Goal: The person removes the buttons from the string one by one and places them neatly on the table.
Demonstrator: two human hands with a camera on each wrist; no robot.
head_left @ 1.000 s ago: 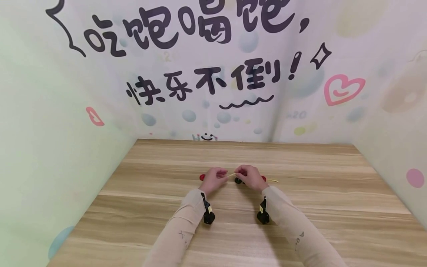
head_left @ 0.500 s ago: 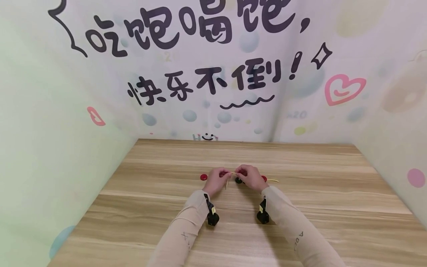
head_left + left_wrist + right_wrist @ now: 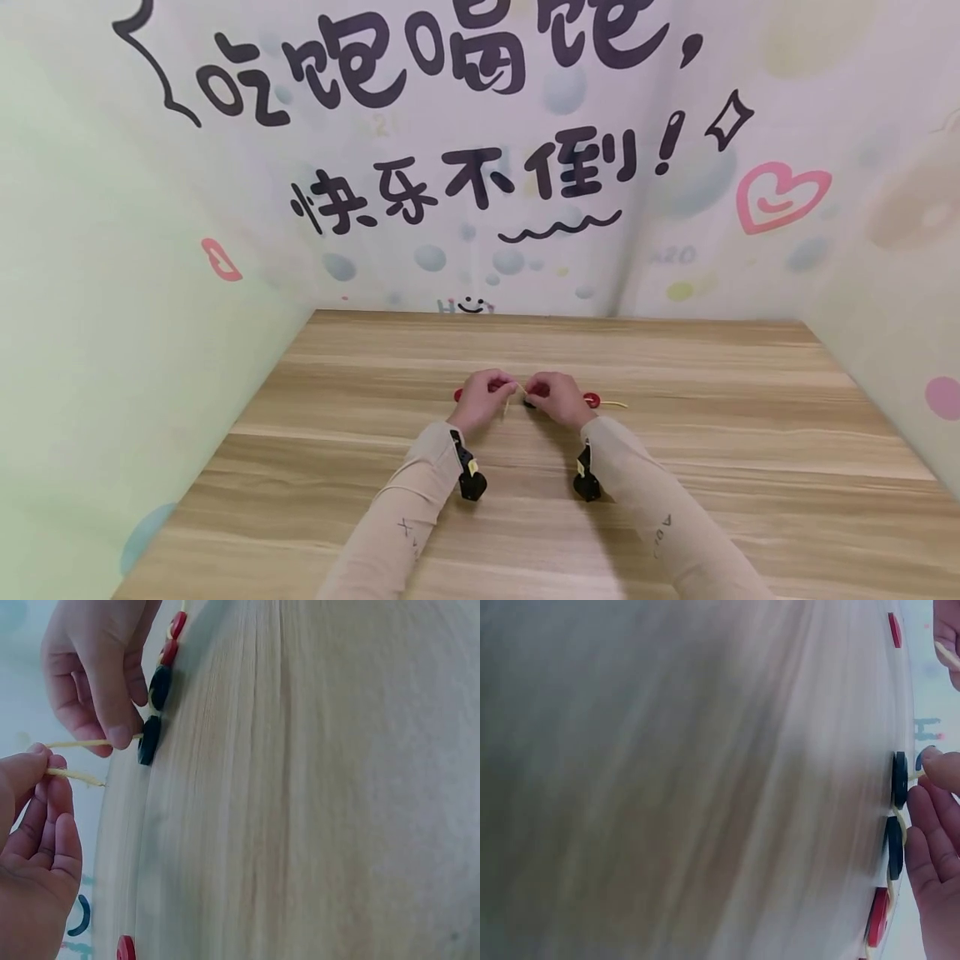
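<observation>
In the head view, my left hand point(image 3: 483, 400) and right hand point(image 3: 557, 398) work close together above the table. A yellow cord point(image 3: 79, 743) runs between them, pinched between thumb and fingers of each. Its short free end point(image 3: 79, 777) sticks out from my left fingertips. My right fingers grip the cord just beside a dark button point(image 3: 149, 740). Another dark button point(image 3: 160, 688) and red buttons point(image 3: 169, 652) are strung behind it, standing on edge or tilted on the table. A separate red button point(image 3: 894, 630) lies beyond my left hand, partly hidden by it in the head view.
The wood-grain table point(image 3: 525, 517) stretches around both hands. Printed cloth walls point(image 3: 465, 267) enclose its back and sides. The cord's other tail point(image 3: 615, 405) lies on the table right of my right hand. Black wrist cameras point(image 3: 471, 482) hang under both sleeves.
My left hand moved in toward the right and pinched the cord, then drew back slightly left. The cord's end now hangs below its fingertips. My right hand has shifted slightly left.
</observation>
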